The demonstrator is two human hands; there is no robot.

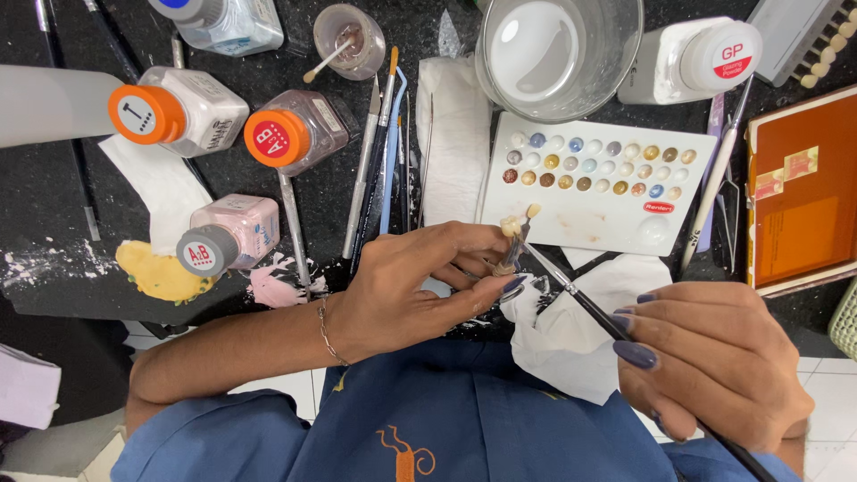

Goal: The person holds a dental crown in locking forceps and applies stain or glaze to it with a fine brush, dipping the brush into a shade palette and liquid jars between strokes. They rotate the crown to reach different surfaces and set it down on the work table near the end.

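Pinching a small tooth piece (511,239) at fingertip height, left hand (420,286) presents it steady to the brush (580,299). Right hand (714,361), grip pressed around the handle, angles the tip onto it. Beyond: palette (625,223), jars (295,134), counter (54,223).

1. I see a glossy white plastic palette (616,228) with small wells of matt and metallic-looking pigment.
2. The beaker (558,54) is clear and shiny; glass or plastic, I cannot tell.
3. The bottles' orange caps (145,113) look like smooth plastic.
4. The tissue (571,344) is soft, crumpled white paper.
5. The worktop (54,223) is dark, speckled and stone-like.
6. The brush (580,299) has a glossy black handle and a metal ferrule.
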